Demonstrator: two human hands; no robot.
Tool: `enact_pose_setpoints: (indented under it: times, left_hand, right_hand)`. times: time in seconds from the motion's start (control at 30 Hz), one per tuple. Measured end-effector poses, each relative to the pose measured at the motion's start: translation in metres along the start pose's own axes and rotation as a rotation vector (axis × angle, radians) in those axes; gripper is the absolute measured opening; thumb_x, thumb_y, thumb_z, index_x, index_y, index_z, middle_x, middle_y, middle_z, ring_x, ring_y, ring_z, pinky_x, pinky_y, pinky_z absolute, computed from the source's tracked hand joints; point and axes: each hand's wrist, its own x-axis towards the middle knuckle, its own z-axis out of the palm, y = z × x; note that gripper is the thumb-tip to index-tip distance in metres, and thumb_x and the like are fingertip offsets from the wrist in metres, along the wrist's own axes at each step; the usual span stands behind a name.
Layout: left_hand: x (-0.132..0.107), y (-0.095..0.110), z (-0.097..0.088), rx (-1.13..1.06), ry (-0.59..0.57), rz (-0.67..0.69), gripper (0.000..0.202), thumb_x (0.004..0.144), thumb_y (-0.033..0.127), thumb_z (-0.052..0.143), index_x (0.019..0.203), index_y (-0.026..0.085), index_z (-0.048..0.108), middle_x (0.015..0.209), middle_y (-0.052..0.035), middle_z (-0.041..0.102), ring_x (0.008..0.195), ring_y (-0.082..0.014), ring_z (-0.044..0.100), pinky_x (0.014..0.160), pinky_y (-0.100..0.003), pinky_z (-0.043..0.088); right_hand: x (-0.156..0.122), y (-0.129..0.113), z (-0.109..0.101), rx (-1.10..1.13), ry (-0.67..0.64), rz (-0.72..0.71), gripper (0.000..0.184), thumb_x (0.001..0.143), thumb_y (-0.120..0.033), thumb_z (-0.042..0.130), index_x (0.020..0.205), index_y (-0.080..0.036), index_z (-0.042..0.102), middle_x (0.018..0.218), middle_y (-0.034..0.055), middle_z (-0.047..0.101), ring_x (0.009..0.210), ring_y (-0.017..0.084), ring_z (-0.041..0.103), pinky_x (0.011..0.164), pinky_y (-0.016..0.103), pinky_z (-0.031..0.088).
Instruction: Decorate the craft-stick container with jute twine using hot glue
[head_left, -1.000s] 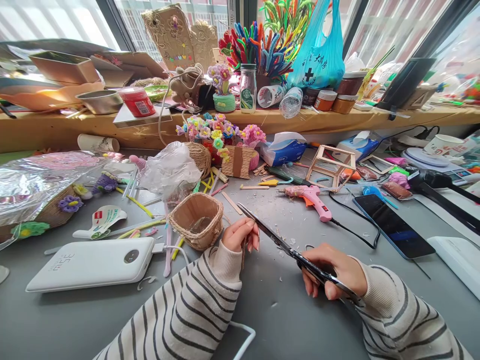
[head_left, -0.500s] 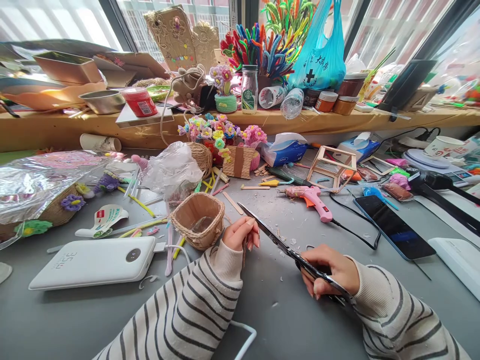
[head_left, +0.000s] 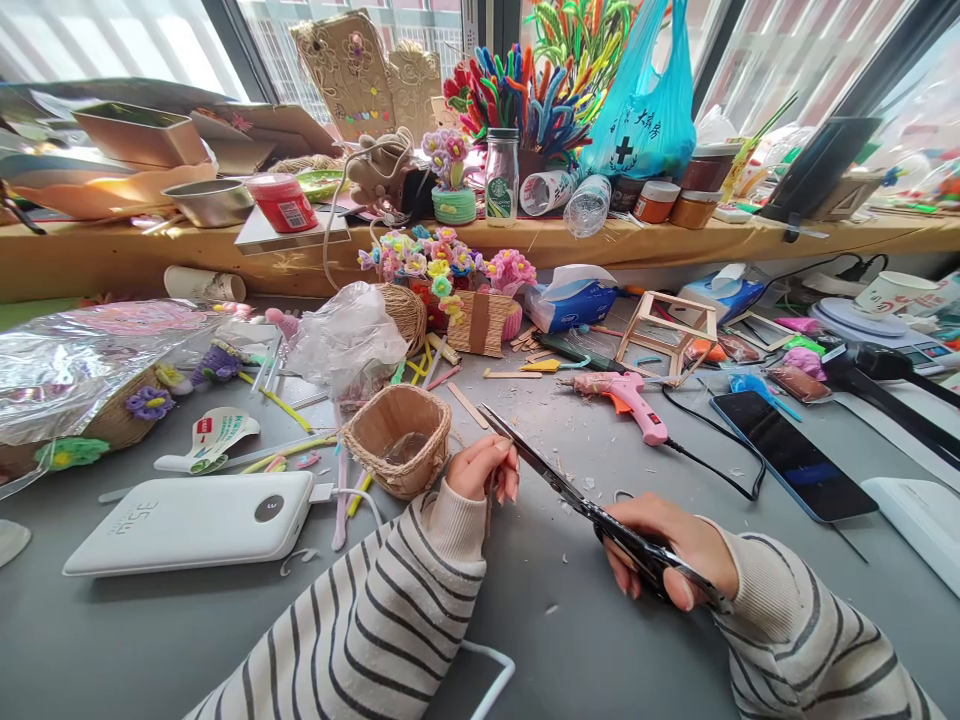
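My right hand [head_left: 664, 550] grips the handles of long black scissors [head_left: 555, 482], whose blades point up and left across the grey table [head_left: 585, 650]. My left hand [head_left: 484, 468] is closed in a pinch on a thin brown stick-like piece hanging down from its fingers, right at the scissor blades. A small woven basket [head_left: 397, 438] stands just left of my left hand. Both arms wear striped sleeves.
A white power bank [head_left: 191, 522] lies at the left, a pink glue gun [head_left: 626, 397] and a dark phone [head_left: 791, 455] at the right. Behind them stand a wooden stick frame [head_left: 667, 330], a tissue pack [head_left: 570, 298], flower baskets [head_left: 450, 290] and a cluttered wooden shelf [head_left: 480, 240].
The hands and scissors have hardly moved; my right hand's grip on the handles shifted slightly. The view drifted a little.
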Motion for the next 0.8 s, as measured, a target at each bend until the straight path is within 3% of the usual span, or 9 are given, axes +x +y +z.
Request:
enact_pose_setpoints:
  times: [0.3, 0.63, 0.8]
  left_hand:
    - [-0.0020, 0.0054, 0.0063, 0.000, 0.065, -0.019, 0.022, 0.055, 0.039, 0.046, 0.049, 0.018, 0.043, 0.027, 0.0045, 0.045, 0.024, -0.0057, 0.033, 0.030, -0.019, 0.020]
    - [-0.0039, 0.0047, 0.0070, 0.027, 0.110, 0.008, 0.022, 0.056, 0.039, 0.047, 0.049, 0.018, 0.044, 0.028, 0.0046, 0.046, 0.026, -0.0058, 0.034, 0.032, -0.019, 0.023]
    - [-0.0022, 0.0073, 0.0074, 0.017, 0.091, -0.015, 0.023, 0.054, 0.040, 0.048, 0.047, 0.018, 0.043, 0.026, 0.0043, 0.045, 0.025, -0.0061, 0.032, 0.030, -0.019, 0.020]
  right_hand:
    - [0.0017, -0.0022, -0.0001, -0.034, 0.007, -0.034, 0.062, 0.056, -0.079, 0.036, 0.059, -0.017, 0.041, 0.054, 0.0038, 0.054, 0.045, 0.010, 0.049, 0.043, 0.021, 0.037]
    - [0.0029, 0.0039, 0.0009, 0.006, 0.048, -0.072, 0.053, 0.062, -0.069, 0.046, 0.057, -0.017, 0.039, 0.047, -0.0020, 0.045, 0.041, 0.007, 0.041, 0.040, 0.020, 0.033]
    - [0.0028, -0.0009, 0.0004, -0.042, 0.037, -0.060, 0.059, 0.060, -0.076, 0.037, 0.058, -0.017, 0.041, 0.050, 0.0017, 0.050, 0.043, 0.009, 0.045, 0.041, 0.022, 0.035]
